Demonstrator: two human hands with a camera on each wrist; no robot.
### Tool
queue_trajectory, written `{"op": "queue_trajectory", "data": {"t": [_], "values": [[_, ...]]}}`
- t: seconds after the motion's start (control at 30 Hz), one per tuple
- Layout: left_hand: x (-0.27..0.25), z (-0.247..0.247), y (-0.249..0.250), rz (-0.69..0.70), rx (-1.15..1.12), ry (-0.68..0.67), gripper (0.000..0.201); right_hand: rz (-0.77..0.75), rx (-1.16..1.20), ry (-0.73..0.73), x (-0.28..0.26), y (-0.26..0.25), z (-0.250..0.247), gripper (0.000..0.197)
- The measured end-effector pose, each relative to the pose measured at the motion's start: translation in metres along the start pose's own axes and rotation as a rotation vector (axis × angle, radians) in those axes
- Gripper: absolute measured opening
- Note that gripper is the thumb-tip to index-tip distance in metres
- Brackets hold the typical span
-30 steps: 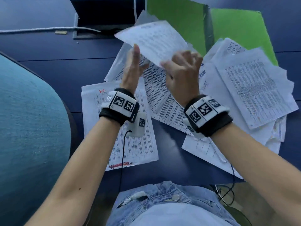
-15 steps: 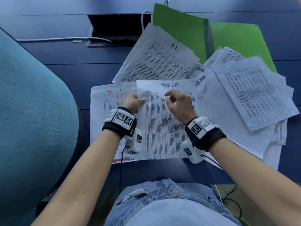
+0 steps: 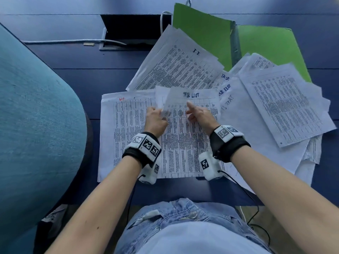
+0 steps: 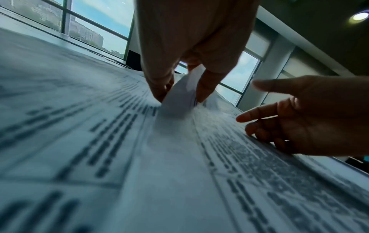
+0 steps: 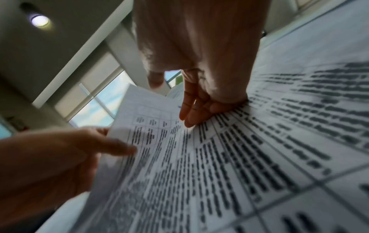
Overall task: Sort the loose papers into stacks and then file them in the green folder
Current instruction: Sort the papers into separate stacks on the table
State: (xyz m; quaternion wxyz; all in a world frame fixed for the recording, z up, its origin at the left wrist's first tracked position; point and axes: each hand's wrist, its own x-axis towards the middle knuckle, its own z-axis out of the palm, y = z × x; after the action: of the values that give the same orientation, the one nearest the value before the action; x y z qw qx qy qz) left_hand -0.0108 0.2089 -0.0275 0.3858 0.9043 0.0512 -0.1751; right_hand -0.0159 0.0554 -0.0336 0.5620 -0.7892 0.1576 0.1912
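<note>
Dark blue desk [image 3: 77,79]: my left hand [image 3: 155,119] pinches the limp, light top sheet [image 3: 171,101] by its lifted 11 o'clock corner, right hand [image 3: 200,114] spread flat on the stack, green folder [image 3: 267,46] open at 1 o'clock.

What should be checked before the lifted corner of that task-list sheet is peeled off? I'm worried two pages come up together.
1. Left hand pinches the raised corner of the task list sheet: ok.
2. Only one page in the pinch: cannot tell, the corner is blurred.
3. Right hand rests curled fingers on the sheet, index finger extended, gripping nothing: ok.
4. HR sheet beside it lies flat as a landing spot: ok.
5. Green folder open: ok, though loose papers overlap its lower part.
</note>
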Motion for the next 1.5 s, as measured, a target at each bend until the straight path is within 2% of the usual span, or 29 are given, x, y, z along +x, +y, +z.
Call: {"op": "queue_trajectory", "data": {"t": [0.13,0.17,0.23,0.27,0.3,0.37,0.43,0.5,0.63,0.67,0.77,0.93,1.0,1.1,1.17,1.23,1.3,1.37,1.43,1.5], "values": [[-0.012,0.003,-0.004,0.102,-0.009,-0.118,0.038,0.158,0.240,0.005,0.006,-0.012,0.000,0.102],[-0.014,0.005,-0.005,0.126,-0.001,-0.148,0.035,0.188,0.260,0.010,0.005,-0.014,-0.002,0.100],[-0.016,0.006,-0.004,0.153,0.000,-0.189,0.033,0.191,0.291,0.016,0.001,-0.016,-0.005,0.062],[-0.016,0.005,-0.003,0.160,-0.040,-0.189,0.038,0.180,0.302,0.041,0.001,-0.014,-0.008,0.046],[-0.016,0.003,-0.001,0.177,-0.083,-0.171,0.047,0.161,0.313,0.083,0.003,-0.010,-0.009,0.046],[-0.014,-0.002,0.002,0.244,-0.122,-0.116,0.068,0.085,0.311,0.145,0.004,-0.004,-0.009,0.059],[-0.012,-0.005,0.003,0.288,-0.145,-0.084,0.084,0.029,0.301,0.145,0.002,-0.003,-0.005,0.062],[-0.011,-0.005,0.003,0.288,-0.082,-0.071,0.086,0.049,0.341,0.116,0.002,-0.001,-0.003,0.048],[-0.014,0.002,0.002,0.273,0.148,-0.092,0.076,0.089,0.292,0.060,0.001,-0.008,-0.005,0.018],[-0.013,0.003,0.000,0.266,0.171,-0.100,0.076,0.096,0.290,0.052,0.003,-0.009,-0.006,0.016],[-0.013,0.006,-0.005,0.254,0.248,-0.115,0.077,0.093,0.245,0.082,0.007,-0.008,-0.005,0.031],[-0.013,0.008,-0.007,0.274,0.291,-0.105,0.081,0.078,0.236,0.071,0.005,-0.010,-0.006,0.044],[-0.013,0.007,-0.004,0.254,0.290,-0.098,0.080,0.083,0.241,0.060,0.004,-0.012,-0.008,0.043],[-0.013,0.005,0.001,0.196,0.194,-0.052,0.069,0.106,0.268,0.044,0.002,-0.013,-0.009,0.036],[-0.013,0.002,0.005,0.189,0.102,-0.010,0.050,0.131,0.275,0.039,0.002,-0.013,-0.009,0.040],[-0.013,-0.002,0.007,0.216,0.088,-0.053,0.036,0.154,0.293,0.047,0.004,-0.012,-0.008,0.049],[-0.016,-0.003,0.008,0.260,0.073,-0.151,0.040,0.160,0.371,0.041,0.011,-0.003,-0.008,0.062],[-0.022,-0.005,0.008,0.268,0.070,-0.241,0.049,0.163,0.462,0.055,0.018,0.002,-0.012,0.084],[-0.023,-0.004,0.007,0.288,0.168,-0.304,0.062,0.129,0.561,0.106,0.005,-0.012,-0.013,0.073],[-0.022,0.000,0.006,0.314,0.243,-0.272,0.061,0.122,0.706,0.154,0.007,-0.009,-0.015,0.058]]}}
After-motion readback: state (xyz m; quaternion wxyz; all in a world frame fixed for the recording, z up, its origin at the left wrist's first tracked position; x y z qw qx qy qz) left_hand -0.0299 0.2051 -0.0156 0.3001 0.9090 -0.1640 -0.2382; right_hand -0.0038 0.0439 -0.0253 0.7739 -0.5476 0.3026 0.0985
